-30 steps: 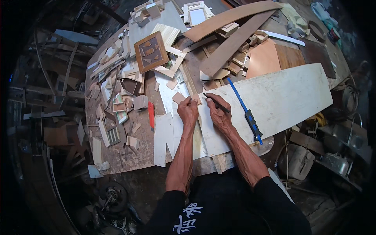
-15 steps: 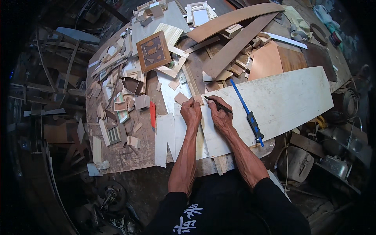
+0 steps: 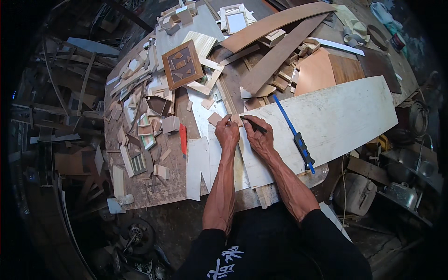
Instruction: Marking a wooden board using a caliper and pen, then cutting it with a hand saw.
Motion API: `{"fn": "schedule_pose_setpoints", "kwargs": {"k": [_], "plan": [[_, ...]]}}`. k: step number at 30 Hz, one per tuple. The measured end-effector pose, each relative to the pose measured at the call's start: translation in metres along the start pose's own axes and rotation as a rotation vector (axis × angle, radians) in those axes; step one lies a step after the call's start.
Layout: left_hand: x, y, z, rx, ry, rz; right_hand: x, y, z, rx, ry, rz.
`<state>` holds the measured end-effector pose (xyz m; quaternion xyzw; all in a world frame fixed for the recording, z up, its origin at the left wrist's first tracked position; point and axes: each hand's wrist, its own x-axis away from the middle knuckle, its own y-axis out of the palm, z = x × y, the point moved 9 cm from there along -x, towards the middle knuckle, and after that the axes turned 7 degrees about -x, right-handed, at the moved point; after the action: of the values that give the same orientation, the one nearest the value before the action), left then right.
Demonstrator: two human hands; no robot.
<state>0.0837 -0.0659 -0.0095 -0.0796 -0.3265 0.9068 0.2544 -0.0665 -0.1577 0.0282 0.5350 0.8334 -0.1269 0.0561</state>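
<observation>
My left hand [image 3: 227, 136] pinches a small flat piece of wood [image 3: 236, 120] at the near end of the pale board. A black pen [image 3: 255, 125] is held in the fingers of my right hand [image 3: 257, 137], its tip at the right side of that piece. Both wrists rest over the long pale board [image 3: 336, 114], which tapers toward the right. Just left of my left fingertips lies another small brown wood piece [image 3: 215, 118]. To the right of my right hand, a saw with a blue blade and a black-and-blue handle [image 3: 301, 144] lies across the board.
A wooden frame with cut pieces inside [image 3: 183, 64] lies beyond my hands. Wood blocks and offcuts [image 3: 161, 125] cover the table's left side, near a red tool [image 3: 183, 136]. Curved brown boards [image 3: 284, 53] are stacked at the back. A white strip [image 3: 195, 170] lies near the front edge.
My right hand has shifted slightly left, bringing the pen closer to the small wood piece. The left hand has stayed nearly in place, still pinching it.
</observation>
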Motion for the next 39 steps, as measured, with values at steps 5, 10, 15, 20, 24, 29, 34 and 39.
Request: {"fn": "schedule_pose_setpoints", "kwargs": {"k": [5, 10, 15, 20, 24, 29, 34, 39], "plan": [[-0.006, -0.005, 0.0, -0.101, 0.091, 0.02, -0.002, 0.005, -0.008, 0.008, -0.053, -0.031], [-0.004, -0.003, 0.009, -0.044, 0.032, -0.041, -0.007, 0.005, -0.004, -0.067, -0.014, -0.043], [-0.004, -0.006, 0.007, -0.029, 0.001, -0.036, -0.003, 0.006, 0.001, -0.044, 0.051, -0.067], [-0.004, -0.003, 0.013, -0.033, -0.02, -0.077, -0.003, -0.01, -0.001, -0.073, 0.13, -0.131], [0.001, -0.011, 0.004, -0.01, 0.04, -0.065, 0.028, -0.051, -0.021, -0.153, 0.203, 0.037], [0.023, -0.016, 0.006, 0.042, 0.038, -0.066, 0.068, -0.091, -0.018, -0.248, 0.244, 0.105], [0.062, -0.022, -0.004, 0.044, 0.001, -0.08, 0.094, -0.117, -0.027, -0.182, 0.18, 0.091], [0.114, -0.028, -0.018, 0.005, -0.112, -0.097, 0.124, -0.127, -0.029, -0.188, 0.213, 0.013]]}}
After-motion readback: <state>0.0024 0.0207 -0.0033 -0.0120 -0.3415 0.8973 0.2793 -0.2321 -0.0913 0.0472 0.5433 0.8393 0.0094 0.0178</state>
